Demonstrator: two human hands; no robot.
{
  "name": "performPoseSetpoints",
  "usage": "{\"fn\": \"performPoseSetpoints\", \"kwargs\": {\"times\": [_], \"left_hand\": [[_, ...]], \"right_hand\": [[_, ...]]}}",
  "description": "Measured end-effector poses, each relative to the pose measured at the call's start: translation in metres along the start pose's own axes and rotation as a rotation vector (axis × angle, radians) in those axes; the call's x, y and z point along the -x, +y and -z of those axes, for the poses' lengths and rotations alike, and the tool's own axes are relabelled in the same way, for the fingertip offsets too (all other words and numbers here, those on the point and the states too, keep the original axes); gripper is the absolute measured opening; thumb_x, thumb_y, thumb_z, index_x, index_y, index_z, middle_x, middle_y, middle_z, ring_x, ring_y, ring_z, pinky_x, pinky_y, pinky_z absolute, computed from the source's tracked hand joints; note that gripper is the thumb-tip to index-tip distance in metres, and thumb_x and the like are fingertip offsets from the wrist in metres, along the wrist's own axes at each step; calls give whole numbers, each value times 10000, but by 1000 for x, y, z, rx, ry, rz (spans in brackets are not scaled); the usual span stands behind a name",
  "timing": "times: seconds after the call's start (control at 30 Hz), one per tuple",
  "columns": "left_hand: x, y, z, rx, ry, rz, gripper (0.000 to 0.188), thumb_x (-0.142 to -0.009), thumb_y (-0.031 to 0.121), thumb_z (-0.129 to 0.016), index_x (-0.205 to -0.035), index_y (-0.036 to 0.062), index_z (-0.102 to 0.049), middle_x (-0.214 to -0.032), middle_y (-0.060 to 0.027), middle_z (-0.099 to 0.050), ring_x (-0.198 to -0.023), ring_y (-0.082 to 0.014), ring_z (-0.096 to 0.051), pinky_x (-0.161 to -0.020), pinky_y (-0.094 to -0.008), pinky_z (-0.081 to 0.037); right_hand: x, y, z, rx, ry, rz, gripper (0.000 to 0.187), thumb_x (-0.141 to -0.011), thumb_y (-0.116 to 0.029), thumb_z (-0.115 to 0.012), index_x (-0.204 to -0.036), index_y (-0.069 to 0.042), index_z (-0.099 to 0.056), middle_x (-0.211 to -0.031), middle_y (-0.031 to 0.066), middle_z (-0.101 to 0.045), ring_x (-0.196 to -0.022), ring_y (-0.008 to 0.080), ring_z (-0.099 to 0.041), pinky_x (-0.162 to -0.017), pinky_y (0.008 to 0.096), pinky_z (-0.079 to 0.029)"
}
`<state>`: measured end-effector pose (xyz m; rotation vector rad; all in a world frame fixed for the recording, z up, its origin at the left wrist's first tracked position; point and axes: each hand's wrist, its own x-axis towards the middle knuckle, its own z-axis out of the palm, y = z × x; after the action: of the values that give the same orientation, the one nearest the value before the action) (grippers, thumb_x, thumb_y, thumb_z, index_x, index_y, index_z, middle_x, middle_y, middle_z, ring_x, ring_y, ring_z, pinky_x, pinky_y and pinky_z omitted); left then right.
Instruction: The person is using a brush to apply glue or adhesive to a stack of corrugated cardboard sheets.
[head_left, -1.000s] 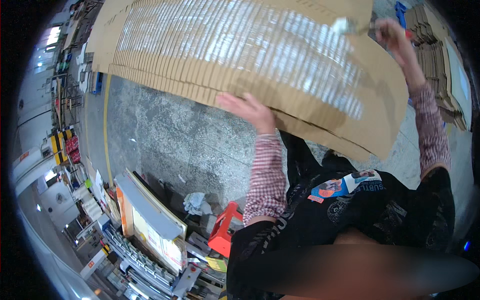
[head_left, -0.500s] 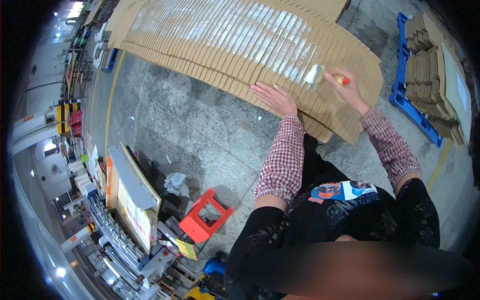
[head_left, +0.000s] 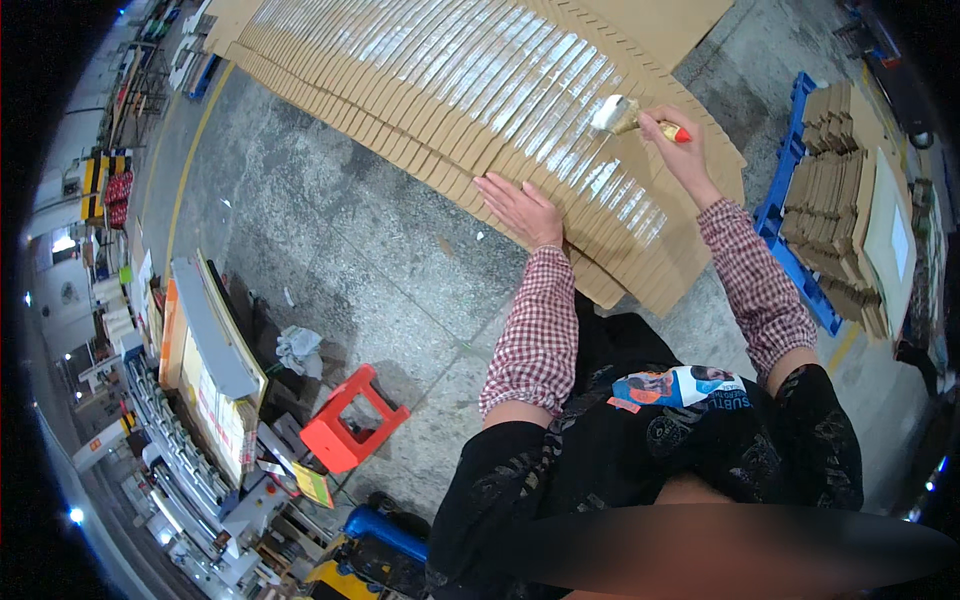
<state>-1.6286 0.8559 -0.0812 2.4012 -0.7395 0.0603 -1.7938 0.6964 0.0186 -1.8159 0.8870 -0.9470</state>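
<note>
Overlapping brown cardboard sheets (head_left: 440,137) fan out in a long row, with white, shiny wet strips across their exposed edges. My right hand (head_left: 682,150) is closed around the handle of a paintbrush (head_left: 624,114). Its wooden handle ends in a red tip, and its white-coated bristles point left onto the wet strips. Fingers stretched, my left hand (head_left: 523,210) lies flat on the near edge of the row. A separate wet patch (head_left: 640,208) glistens between my hands, toward the near right end.
Behind me on the left, a red plastic stool (head_left: 352,420) stands on the concrete floor near a crumpled grey bag (head_left: 299,351). Machinery (head_left: 185,440) and leaning boards (head_left: 212,365) line that side. At the right, stacked cardboard (head_left: 825,205) rests on a blue pallet (head_left: 783,180).
Wet coating now shows on the near right sheets, which were dry before. The brush has moved up and left over the row. My left hand stays flat on the sheets' near edge.
</note>
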Motion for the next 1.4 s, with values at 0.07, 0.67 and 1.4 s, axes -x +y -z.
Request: {"fn": "performPoseSetpoints", "kwargs": {"times": [0.07, 0.67, 1.4], "left_hand": [[1, 0, -1, 3, -4, -3, 583, -945, 279, -264, -1398, -59, -120, -1470, -249, -51, -1368, -359, -86, -1119, -420, -80], [7, 1, -12, -4, 66, 48, 564, -940, 268, -298, -1408, -19, -167, -1482, -185, -125, -1370, -337, -113, -1110, -415, -114], [4, -4, -14, -10, 120, 12, 539, -905, 211, -370, -1383, -9, -256, -1451, -205, -202, -1343, -356, -183, -1105, -420, -150]], "right_hand": [[15, 12, 11, 77, 0, -49, 173, -815, -143, -670, -804, 24, -623, -731, 39, -576, -680, 91, -536, -612, 230, -420], [-4, -3, 7, 99, -445, 328, 139, -783, -123, -689, -728, -24, -609, -698, 54, -554, -629, 144, -505, -564, 261, -399], [-16, 25, 122, 127, -491, -443, 157, -856, -145, -608, -776, -10, -609, -687, 21, -584, -575, 84, -550, -521, 224, -440]]}}
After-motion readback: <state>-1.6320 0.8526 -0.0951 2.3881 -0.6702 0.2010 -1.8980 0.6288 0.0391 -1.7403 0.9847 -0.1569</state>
